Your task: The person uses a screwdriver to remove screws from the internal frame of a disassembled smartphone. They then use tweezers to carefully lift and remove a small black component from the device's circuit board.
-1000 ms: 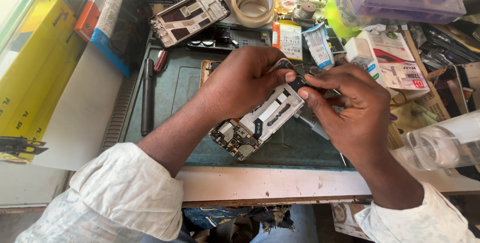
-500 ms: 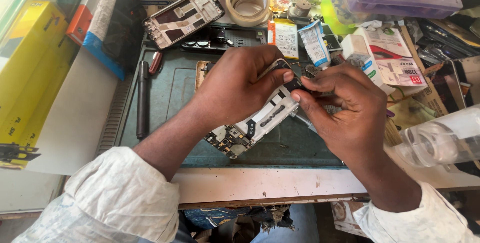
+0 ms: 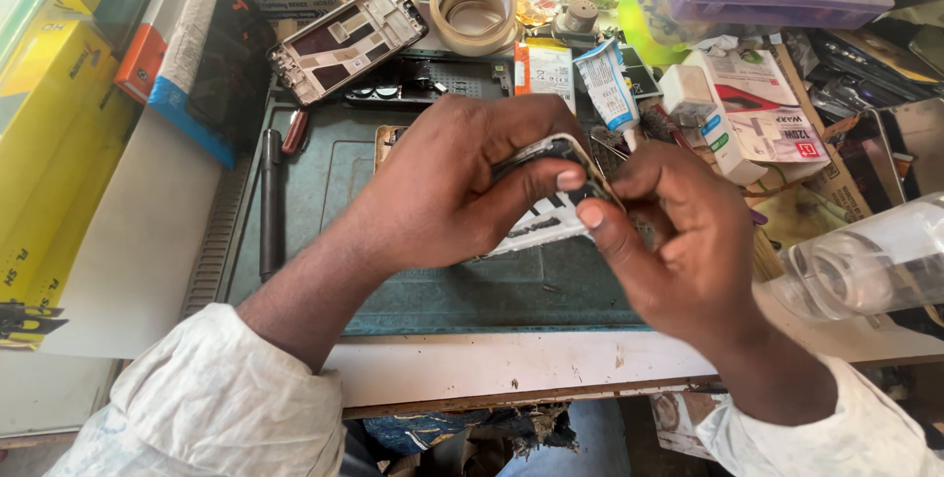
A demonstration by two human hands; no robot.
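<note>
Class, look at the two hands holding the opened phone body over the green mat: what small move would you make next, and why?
Probably steady the phone body with the left hand and let the right hand ease its fingertips gently along the top edge. Both hands pinch that same corner, tilted above the green mat, so the grip looks cramped; what lies between the fingers is hidden.

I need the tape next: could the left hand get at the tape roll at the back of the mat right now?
Probably not at once: the left hand is closed on the opened phone, shared with the right hand. The way to the tape roll looks open above the mat.
</note>
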